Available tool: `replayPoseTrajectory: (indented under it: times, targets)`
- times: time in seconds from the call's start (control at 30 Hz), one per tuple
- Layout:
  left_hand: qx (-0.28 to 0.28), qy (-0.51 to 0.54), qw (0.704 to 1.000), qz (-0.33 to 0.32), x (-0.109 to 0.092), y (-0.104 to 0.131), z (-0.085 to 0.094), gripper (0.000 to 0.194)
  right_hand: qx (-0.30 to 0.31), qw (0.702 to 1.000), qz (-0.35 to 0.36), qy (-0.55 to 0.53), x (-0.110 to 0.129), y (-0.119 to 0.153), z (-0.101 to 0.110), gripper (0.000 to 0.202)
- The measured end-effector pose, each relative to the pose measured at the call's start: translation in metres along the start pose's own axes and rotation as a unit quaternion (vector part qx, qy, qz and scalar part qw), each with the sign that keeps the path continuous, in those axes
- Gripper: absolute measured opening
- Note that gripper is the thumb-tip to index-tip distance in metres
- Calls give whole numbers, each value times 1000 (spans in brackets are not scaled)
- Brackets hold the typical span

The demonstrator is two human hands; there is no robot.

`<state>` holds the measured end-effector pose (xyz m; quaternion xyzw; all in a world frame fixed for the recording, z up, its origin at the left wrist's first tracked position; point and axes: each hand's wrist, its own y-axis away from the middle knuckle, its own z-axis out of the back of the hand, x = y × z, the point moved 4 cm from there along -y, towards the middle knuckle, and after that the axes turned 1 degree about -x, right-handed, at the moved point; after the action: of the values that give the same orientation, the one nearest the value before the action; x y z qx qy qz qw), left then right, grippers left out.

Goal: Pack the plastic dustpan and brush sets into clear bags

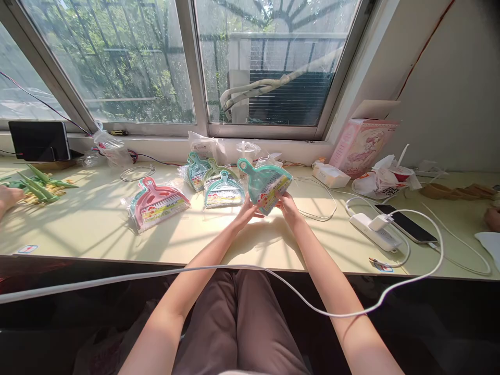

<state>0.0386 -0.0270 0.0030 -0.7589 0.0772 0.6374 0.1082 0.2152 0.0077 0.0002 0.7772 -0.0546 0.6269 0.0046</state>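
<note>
A teal dustpan and brush set (265, 182) in clear packaging is held up over the table, tilted, its handle toward the upper left. My left hand (250, 209) grips its lower left edge, and my right hand (288, 207) closes on its lower right corner. Just left of it lie another teal set (224, 190), a green set (213, 167) partly behind that, and a further teal set (195, 169). Farther left, a pink dustpan and brush set (160, 203) rests on top of a teal one, both wrapped in plastic.
A white cable (250, 266) crosses in front of my forearms to a power strip (374, 232). Beside it lies a phone (406, 224). A pink box (365, 146) stands back right; a tablet (39, 141) stands far left. Another person's hand (10, 198) is by green artificial leaves (41, 185).
</note>
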Motion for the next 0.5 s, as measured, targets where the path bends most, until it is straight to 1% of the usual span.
replayPoseTrajectory:
  times: [0.1,0.2,0.33,0.5]
  targets:
    - [-14,4,1000,-10,-2,0,3,75,39,999,-2,7,5,1,-1,43]
    - [-8,1,1000,-22,-3,-1,4,80,64,998,11,11,9,2,-1,46]
    - [-3,-9,999,-34,-5,-1,5,87,53,998,10,15,5,2,-1,49]
    - [4,-21,998,-60,-5,2,2,81,36,999,8,12,2,1,-3,47]
